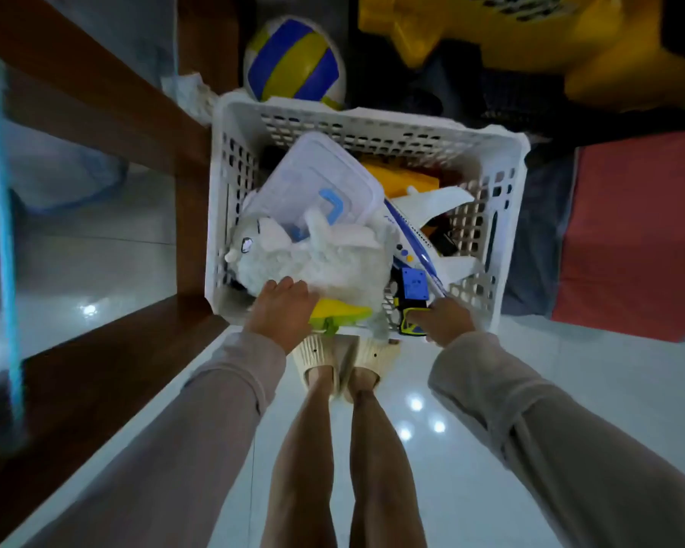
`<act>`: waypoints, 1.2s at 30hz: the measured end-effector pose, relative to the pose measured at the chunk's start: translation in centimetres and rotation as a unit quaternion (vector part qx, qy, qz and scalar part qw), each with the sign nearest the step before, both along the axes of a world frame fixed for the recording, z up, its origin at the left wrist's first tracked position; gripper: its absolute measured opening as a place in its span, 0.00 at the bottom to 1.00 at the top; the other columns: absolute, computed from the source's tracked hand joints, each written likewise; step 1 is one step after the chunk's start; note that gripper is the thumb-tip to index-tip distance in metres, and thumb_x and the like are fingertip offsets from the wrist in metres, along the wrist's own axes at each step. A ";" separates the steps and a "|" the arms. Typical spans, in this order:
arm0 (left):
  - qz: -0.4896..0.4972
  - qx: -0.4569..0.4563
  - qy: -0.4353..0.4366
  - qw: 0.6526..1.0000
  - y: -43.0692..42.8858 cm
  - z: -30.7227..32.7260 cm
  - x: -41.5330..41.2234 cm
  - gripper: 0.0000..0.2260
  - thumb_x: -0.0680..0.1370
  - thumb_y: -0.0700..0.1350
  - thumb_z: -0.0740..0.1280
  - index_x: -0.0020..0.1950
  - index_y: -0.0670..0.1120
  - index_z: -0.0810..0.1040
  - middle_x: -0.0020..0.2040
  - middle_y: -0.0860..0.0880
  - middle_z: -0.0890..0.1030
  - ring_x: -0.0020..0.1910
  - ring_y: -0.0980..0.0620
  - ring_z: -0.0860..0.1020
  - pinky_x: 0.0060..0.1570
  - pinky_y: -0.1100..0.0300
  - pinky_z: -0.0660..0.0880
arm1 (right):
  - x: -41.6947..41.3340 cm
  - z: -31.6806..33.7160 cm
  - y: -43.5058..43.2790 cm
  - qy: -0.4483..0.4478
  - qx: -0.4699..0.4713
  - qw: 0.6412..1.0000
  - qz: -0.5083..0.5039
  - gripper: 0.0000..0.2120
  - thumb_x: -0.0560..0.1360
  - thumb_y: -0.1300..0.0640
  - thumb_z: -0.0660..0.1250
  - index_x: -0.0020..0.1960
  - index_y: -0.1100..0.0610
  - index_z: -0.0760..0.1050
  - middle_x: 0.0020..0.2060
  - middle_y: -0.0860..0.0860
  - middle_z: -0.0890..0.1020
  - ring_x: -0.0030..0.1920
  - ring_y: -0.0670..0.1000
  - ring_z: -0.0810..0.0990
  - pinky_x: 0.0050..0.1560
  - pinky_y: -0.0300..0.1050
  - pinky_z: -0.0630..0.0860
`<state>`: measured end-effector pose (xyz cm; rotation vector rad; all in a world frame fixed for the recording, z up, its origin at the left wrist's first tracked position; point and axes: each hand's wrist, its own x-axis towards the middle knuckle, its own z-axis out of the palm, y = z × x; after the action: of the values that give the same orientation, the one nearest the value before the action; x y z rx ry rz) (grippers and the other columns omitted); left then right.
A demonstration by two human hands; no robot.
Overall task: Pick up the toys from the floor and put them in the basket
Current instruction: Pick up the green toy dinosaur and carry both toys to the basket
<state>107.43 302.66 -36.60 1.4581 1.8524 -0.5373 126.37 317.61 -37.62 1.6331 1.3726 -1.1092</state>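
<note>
On glossy white floor tiles [471, 448], the left hand [279, 312] presses the plush [325, 259], the right hand [445, 322] clutches a toy car [412, 300].

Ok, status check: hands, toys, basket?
Left hand pressing the white plush into the basket. Right hand holding blue-and-yellow toy at the near rim. Basket heaped; nothing blocking.

In the basket [230, 160], the plush toy [313, 255] lies left of the airplane [424, 227], ball [293, 61] behind.
</note>
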 end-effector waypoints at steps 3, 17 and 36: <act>0.012 0.013 -0.030 0.999 -0.5 -1.9 0.4 0.18 0.73 0.48 0.64 0.62 0.47 0.73 0.57 0.45 0.78 0.59 0.42 0.75 0.55 0.51 0.69 | -0.5 -2.9 -1.4 0.009 0.021 1.000 0.009 0.13 0.69 0.47 0.65 0.40 0.58 0.71 0.36 0.52 0.75 0.41 0.54 0.74 0.37 0.40 0.67; 0.063 0.038 -0.024 0.997 -0.8 -0.2 -0.1 0.15 0.73 0.40 0.63 0.59 0.45 0.75 0.54 0.44 0.79 0.55 0.42 0.76 0.53 0.50 0.72 | -0.3 -1.6 -0.6 0.043 0.101 0.991 -0.077 0.11 0.66 0.46 0.65 0.37 0.53 0.69 0.29 0.46 0.72 0.33 0.50 0.72 0.32 0.41 0.64; 0.138 -0.044 -0.039 0.989 -0.1 -1.3 -0.9 0.15 0.73 0.47 0.64 0.59 0.45 0.72 0.57 0.45 0.76 0.61 0.43 0.70 0.55 0.49 0.73 | 0.1 -4.0 -3.2 0.035 0.112 0.993 -0.017 0.26 0.65 0.49 0.72 0.59 0.59 0.72 0.49 0.56 0.82 0.52 0.58 0.81 0.54 0.53 0.78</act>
<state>106.54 302.58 -37.86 1.1248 1.9034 -0.4157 126.52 314.45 -41.58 1.7968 1.5661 -1.0719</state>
